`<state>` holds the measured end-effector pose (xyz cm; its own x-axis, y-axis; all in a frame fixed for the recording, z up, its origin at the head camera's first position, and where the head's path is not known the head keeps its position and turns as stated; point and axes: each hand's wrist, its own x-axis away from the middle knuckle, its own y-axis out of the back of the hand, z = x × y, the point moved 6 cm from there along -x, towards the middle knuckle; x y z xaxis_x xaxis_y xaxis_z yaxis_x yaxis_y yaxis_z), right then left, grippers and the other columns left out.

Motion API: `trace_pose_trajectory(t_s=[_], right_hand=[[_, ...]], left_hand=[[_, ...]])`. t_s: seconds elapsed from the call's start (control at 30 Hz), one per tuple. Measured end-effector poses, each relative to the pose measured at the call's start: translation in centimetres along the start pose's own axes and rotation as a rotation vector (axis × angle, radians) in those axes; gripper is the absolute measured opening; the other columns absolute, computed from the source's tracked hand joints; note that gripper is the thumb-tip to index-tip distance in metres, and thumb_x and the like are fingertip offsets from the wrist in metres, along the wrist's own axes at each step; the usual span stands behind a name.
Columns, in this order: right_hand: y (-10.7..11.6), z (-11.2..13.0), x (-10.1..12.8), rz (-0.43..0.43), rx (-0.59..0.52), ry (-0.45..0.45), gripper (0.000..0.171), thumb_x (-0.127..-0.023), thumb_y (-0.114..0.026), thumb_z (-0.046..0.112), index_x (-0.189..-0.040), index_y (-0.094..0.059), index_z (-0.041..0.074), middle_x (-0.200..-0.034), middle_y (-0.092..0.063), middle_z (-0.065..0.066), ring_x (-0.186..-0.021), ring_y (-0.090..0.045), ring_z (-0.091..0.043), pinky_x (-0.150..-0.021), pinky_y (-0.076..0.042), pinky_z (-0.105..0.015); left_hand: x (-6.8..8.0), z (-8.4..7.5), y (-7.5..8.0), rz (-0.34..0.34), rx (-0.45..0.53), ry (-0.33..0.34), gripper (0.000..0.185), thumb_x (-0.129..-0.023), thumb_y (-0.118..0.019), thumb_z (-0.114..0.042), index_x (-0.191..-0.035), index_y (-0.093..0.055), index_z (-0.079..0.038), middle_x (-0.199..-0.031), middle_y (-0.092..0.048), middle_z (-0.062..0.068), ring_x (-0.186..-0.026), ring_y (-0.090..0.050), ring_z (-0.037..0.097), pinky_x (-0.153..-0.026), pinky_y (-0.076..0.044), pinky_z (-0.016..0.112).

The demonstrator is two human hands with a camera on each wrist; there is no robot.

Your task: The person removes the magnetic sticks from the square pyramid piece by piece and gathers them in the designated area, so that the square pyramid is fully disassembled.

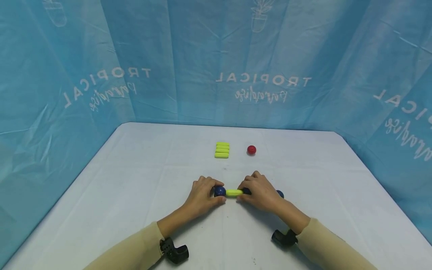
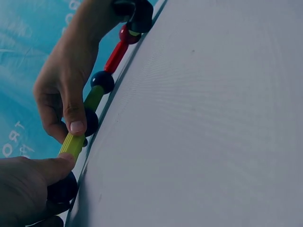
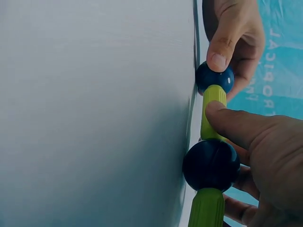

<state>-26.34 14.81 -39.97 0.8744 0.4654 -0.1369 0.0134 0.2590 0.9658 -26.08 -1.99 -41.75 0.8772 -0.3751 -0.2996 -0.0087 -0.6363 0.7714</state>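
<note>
Low on the white table (image 1: 135, 180) lay a chain of ribbed green rods and dark blue balls. The left hand (image 1: 201, 195) pinched the end ball (image 1: 219, 191), fingers curled round it. The right hand (image 1: 260, 192) gripped the next ball (image 3: 211, 164), thumb pressed on the green rod (image 1: 234, 192) between them

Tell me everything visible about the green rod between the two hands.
The green rod is a short, ribbed cylinder that looks like plastic, lying flat on the white table. A blue ball caps its left end, held by the left hand; the right hand pinches its other end, where a second blue ball joins it.
</note>
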Motion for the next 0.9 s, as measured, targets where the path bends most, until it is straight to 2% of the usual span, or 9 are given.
trace_pose_trajectory(t_s=[0.17,0.43,0.5,0.63,0.77,0.9], right_hand=[[0.0,-0.1,0.4,-0.017,0.000,0.022,0.023,-0.076,-0.076,0.039,-0.091,-0.074,0.021,-0.086,-0.066,0.009,-0.082,-0.043,-0.010,-0.074,-0.038,-0.028],[0.1,0.1,0.9,-0.033,-0.008,0.071,0.022,-0.078,-0.073,0.040,-0.093,-0.074,0.022,-0.087,-0.067,0.011,-0.085,-0.044,-0.008,-0.075,-0.040,-0.028],[0.2,-0.1,1.1,-0.039,0.004,0.075,0.023,-0.079,-0.073,0.039,-0.094,-0.074,0.022,-0.087,-0.067,0.011,-0.085,-0.045,-0.008,-0.075,-0.041,-0.028],[0.6,-1.3,1.5,-0.060,0.023,0.034,0.023,-0.077,-0.075,0.037,-0.094,-0.074,0.021,-0.087,-0.067,0.011,-0.083,-0.044,-0.008,-0.074,-0.041,-0.027],[0.8,-1.9,1.7,-0.068,0.006,0.045,0.022,-0.077,-0.076,0.034,-0.093,-0.074,0.019,-0.087,-0.067,0.010,-0.082,-0.044,-0.008,-0.072,-0.041,-0.026],[0.5,-1.6,1.6,-0.051,-0.014,0.081,0.021,-0.078,-0.075,0.035,-0.093,-0.074,0.019,-0.086,-0.066,0.010,-0.082,-0.044,-0.008,-0.071,-0.040,-0.026]], left_hand=[[0.1,-0.5,-0.3,0.046,-0.032,-0.029,0.041,-0.075,-0.077,-0.037,-0.108,-0.067,-0.015,-0.099,-0.065,0.000,-0.091,-0.048,0.014,-0.082,-0.032,0.035],[0.5,-0.7,0.1,0.042,-0.101,-0.066,0.035,-0.075,-0.077,-0.038,-0.103,-0.068,-0.017,-0.093,-0.063,-0.003,-0.088,-0.049,0.014,-0.081,-0.034,0.036],[0.6,-0.1,0.6,0.026,-0.115,-0.050,0.035,-0.075,-0.077,-0.036,-0.103,-0.068,-0.018,-0.093,-0.063,-0.003,-0.088,-0.050,0.014,-0.081,-0.035,0.036],[0.4,1.8,2.1,-0.031,-0.106,0.034,0.034,-0.075,-0.078,-0.033,-0.105,-0.069,-0.019,-0.094,-0.064,-0.002,-0.088,-0.049,0.014,-0.080,-0.034,0.035],[-1.2,2.7,2.8,-0.033,-0.090,0.089,0.038,-0.077,-0.076,-0.037,-0.111,-0.069,-0.021,-0.095,-0.062,-0.001,-0.087,-0.047,0.014,-0.080,-0.033,0.034],[-4.3,2.2,2.2,-0.016,-0.066,0.104,0.044,-0.080,-0.073,-0.037,-0.118,-0.065,-0.018,-0.101,-0.065,0.001,-0.093,-0.049,0.017,-0.086,-0.033,0.037]])
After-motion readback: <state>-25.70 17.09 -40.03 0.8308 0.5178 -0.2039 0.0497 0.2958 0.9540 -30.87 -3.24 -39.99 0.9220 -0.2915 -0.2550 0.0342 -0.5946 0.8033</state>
